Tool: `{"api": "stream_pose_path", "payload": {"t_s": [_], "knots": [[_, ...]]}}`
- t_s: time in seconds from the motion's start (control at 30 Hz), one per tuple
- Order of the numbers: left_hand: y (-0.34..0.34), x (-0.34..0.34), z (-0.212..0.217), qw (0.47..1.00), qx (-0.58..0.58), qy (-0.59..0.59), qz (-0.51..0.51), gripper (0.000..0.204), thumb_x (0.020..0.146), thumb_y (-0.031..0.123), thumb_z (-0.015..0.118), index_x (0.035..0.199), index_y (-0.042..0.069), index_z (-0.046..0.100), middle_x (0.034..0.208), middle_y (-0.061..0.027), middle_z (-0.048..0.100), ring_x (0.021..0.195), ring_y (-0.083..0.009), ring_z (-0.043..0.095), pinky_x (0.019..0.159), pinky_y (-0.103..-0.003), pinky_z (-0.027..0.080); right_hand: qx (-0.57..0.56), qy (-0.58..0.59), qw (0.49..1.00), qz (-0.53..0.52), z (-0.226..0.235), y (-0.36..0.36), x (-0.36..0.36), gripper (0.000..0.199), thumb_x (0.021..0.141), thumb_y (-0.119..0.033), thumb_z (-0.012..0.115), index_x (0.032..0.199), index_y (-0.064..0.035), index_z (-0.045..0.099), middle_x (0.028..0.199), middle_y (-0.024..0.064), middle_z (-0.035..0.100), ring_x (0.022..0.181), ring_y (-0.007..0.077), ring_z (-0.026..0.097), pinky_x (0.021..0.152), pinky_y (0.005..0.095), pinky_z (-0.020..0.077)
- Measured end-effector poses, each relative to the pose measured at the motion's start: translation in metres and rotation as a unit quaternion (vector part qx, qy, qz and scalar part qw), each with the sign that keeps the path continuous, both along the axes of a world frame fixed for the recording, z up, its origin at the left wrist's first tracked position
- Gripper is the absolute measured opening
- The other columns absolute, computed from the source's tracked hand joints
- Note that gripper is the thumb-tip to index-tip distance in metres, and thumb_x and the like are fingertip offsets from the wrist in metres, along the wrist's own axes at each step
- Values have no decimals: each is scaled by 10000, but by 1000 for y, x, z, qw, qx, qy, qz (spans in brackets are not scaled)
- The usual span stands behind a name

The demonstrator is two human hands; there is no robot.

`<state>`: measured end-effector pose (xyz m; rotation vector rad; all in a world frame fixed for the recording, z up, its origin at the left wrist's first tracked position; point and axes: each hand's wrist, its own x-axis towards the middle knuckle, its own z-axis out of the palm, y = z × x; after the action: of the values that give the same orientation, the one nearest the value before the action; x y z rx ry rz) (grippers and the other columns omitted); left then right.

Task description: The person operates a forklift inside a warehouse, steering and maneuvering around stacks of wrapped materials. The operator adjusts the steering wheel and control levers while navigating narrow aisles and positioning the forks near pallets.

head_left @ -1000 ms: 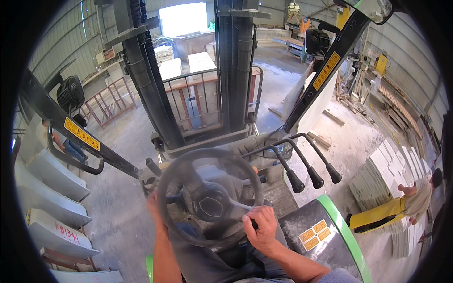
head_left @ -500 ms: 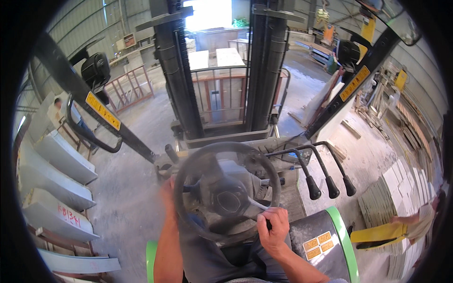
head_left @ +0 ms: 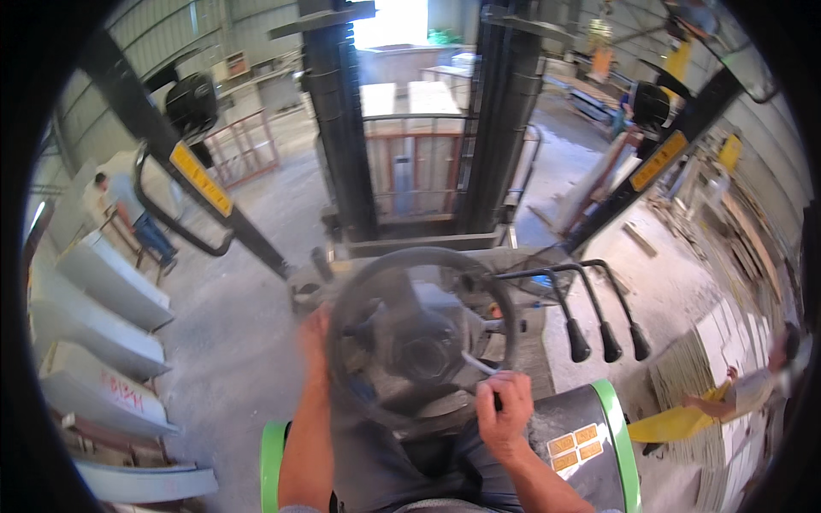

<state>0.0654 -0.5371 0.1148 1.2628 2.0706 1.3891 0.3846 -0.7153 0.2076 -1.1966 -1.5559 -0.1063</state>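
Note:
In front of me is the black steering wheel (head_left: 425, 255) of a forklift. My right hand (head_left: 505, 406) is closed at the lower right of the wheel, with a black knob-like part showing between thumb and fingers. My left hand (head_left: 315, 342) is beside the left rim, smeared by motion; its fingers are hard to make out. A pale stalk (head_left: 479, 363) sticks out of the steering column near my right hand. Three bent levers with black grips (head_left: 610, 342) stand to the right of the wheel, and neither hand touches them.
Beyond the mast (head_left: 500, 128) is a brown metal frame (head_left: 419, 126) with pale slabs. Large grey slabs (head_left: 111, 278) lean at left; a person (head_left: 132, 214) stands behind them. At right, another person (head_left: 761, 393) is beside stacked pale slabs (head_left: 684, 376). Timber (head_left: 753, 227) lies far right.
The view has swung slightly left, so the mast and wheel appear further right. Both hands stay at the wheel. The person at far left shows more fully; the one at right has shifted posture.

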Motion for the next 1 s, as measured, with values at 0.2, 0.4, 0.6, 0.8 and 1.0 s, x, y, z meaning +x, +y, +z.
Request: {"api": "stream_pose_path", "payload": {"t_s": [0.2,0.4,0.6,0.8,1.0], "knots": [[-2,2,7,994,103,18,-27,519,999,463,557,870,-8,734,799,-277,679,783,-455,698,687,-528,509,-72,81,994,21,-19,4,-14,41,936,17,627,896,19,619,901,138,614,851,269,586,775,365,481],[-14,9,53,995,93,-11,-42,376,1005,342,536,860,44,715,811,-238,667,852,-459,660,739,-547,508,-104,71,991,-45,-15,1,-19,190,1043,-124,585,994,52,635,955,109,627,876,227,578,830,335,488],[-12,-3,66,991,121,-10,-53,392,1018,332,516,801,54,689,760,-225,659,793,-441,665,707,-544,503,-127,83,984,-95,-8,4,-24,297,1059,-265,597,1034,20,679,961,82,665,891,181,600,811,311,502],[-11,-22,49,972,182,90,-118,312,1008,295,528,891,63,700,861,-234,659,809,-436,648,668,-526,493,-132,158,973,-108,-14,-11,-54,140,1041,-92,577,981,20,635,920,62,608,847,172,553,771,299,474],[-18,-61,40,990,48,4,-132,491,1079,384,442,993,-26,697,870,-210,682,794,-277,634,768,-425,485,-57,69,993,-80,-9,-14,-87,47,888,-15,681,880,-8,635,898,152,637,826,328,605,740,410,490]]}}
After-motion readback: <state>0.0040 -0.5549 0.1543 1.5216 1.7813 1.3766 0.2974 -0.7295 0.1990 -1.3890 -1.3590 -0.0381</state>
